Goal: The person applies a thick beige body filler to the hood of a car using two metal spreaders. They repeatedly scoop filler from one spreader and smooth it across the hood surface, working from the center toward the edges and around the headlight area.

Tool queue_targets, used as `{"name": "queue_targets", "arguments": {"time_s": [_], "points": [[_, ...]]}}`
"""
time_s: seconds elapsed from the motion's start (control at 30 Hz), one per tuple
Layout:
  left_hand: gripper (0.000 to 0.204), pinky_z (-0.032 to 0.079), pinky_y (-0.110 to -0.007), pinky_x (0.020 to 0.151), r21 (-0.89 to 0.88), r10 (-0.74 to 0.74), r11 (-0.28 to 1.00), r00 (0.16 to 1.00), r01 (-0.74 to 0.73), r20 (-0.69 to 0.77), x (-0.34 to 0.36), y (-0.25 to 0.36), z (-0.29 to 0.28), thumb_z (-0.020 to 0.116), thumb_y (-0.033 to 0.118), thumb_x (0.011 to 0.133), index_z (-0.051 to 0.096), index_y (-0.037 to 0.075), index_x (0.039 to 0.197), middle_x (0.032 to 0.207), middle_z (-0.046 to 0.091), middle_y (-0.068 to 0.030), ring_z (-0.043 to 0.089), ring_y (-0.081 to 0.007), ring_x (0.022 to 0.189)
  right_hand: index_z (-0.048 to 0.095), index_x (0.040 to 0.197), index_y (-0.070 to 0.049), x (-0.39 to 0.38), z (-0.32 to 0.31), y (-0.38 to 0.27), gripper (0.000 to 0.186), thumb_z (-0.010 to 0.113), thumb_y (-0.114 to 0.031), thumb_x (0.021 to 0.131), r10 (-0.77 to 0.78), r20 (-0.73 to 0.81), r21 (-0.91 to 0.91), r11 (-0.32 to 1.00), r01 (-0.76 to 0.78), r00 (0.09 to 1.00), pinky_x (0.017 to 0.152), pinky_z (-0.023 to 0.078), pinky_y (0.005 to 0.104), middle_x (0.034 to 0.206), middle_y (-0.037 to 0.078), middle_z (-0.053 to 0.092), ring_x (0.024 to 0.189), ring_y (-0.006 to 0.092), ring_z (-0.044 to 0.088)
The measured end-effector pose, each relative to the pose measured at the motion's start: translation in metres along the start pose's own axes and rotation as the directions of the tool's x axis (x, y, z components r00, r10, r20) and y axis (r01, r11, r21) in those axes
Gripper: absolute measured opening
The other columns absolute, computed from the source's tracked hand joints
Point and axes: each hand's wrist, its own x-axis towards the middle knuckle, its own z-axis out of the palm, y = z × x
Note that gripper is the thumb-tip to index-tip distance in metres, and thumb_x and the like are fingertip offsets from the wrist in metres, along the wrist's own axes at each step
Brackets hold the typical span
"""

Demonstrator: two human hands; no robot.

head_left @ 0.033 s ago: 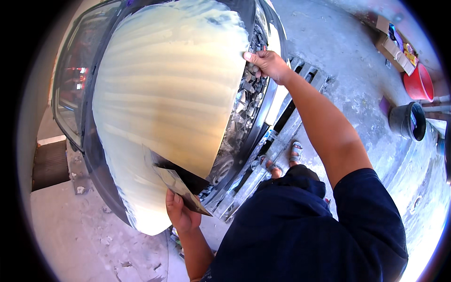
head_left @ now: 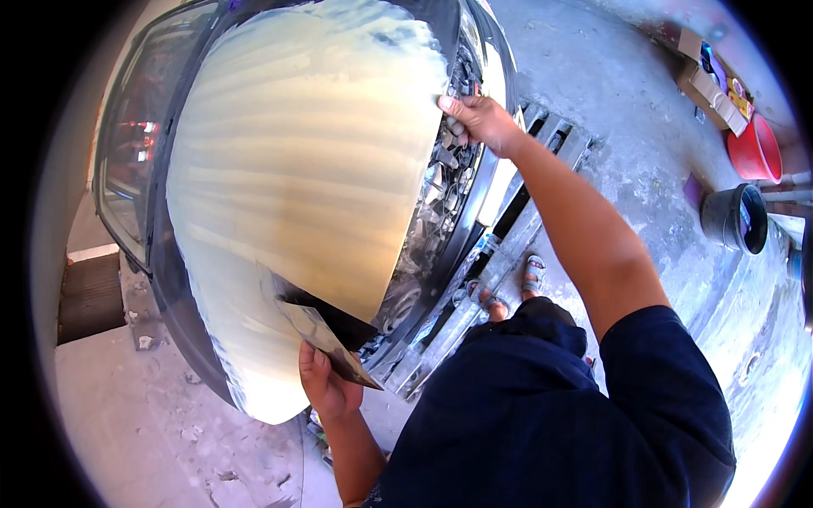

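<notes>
- Left hand: holds thin flat sheet near the hood's front edge.
- Right hand: thumb at that edge, fingers curled; grip cannot be told.
- Hood: yellowish, on car.

Right hand upper centre, thumb pointing left, fingers curled under it. Right arm reaches up-left from lower right, elbow slightly bent. Left hand left of bottom centre, gripping, digits up; left forearm rises from bottom edge.
</notes>
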Motion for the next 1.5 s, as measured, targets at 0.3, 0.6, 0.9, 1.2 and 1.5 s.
{"name": "queue_targets", "arguments": {"time_s": [0.3,0.6,0.9,1.2,1.5], "points": [[0.042,0.058,-0.035,0.068,0.005,0.022,1.000,0.999,-0.022,-0.025,0.012,-0.004,0.012,0.057,0.010,0.091,0.046,-0.003,0.129,0.110,0.065,-0.0132,0.068,-0.0223,0.085,0.067,0.082,0.000,-0.114,0.104,0.047,0.063,0.051,-0.060,0.091,0.105,0.043,-0.034,0.994,-0.103,0.994,0.058,0.053,0.0323,0.061,0.006,0.059,0.055,0.0140,0.060],[0.046,0.047,-0.028,0.053,0.063,0.033,0.998,0.992,-0.025,-0.125,0.019,0.001,0.031,0.052,0.012,0.093,0.040,0.005,0.137,0.104,0.066,-0.0103,0.064,-0.0175,0.076,0.068,0.075,0.000,-0.122,0.108,0.055,0.056,0.066,-0.055,0.083,-0.154,0.487,-0.407,0.831,0.379,0.860,0.059,0.050,0.0336,0.066,0.011,0.065,0.059,0.0207,0.064],[0.048,0.058,-0.034,0.069,0.003,0.076,0.997,0.991,-0.076,-0.107,0.002,0.007,0.015,0.056,0.009,0.090,0.040,-0.003,0.134,0.113,0.063,-0.0133,0.067,-0.0219,0.087,0.068,0.083,-0.003,-0.038,0.021,-0.016,0.046,0.074,-0.049,0.080,0.016,0.341,-0.189,0.981,0.052,0.940,0.051,0.050,0.0246,0.069,0.004,0.064,0.057,0.0119,0.064],[0.047,0.056,-0.034,0.080,-0.019,0.080,0.997,0.995,-0.081,-0.062,0.000,0.003,0.022,0.056,0.009,0.090,0.042,-0.006,0.133,0.117,0.062,-0.0157,0.065,-0.0232,0.098,0.057,0.091,-0.004,0.002,-0.001,-0.034,0.036,0.052,-0.039,0.099,-0.140,-0.151,-0.072,0.989,0.131,0.979,0.064,0.047,0.0297,0.073,0.003,0.056,0.066,0.0152,0.056],[0.050,0.054,-0.027,0.061,0.078,0.167,0.985,0.963,-0.154,-0.213,0.010,0.019,0.036,0.056,0.015,0.092,0.039,-0.003,0.135,0.112,0.064,-0.0131,0.067,-0.0169,0.082,0.036,0.143,-0.005,-0.078,0.088,-0.036,0.067,0.045,-0.049,0.093,-0.564,0.418,-0.862,0.003,0.507,0.713,0.114,0.012,0.0566,0.153,0.018,0.025,0.145,0.0350,0.015]]}}
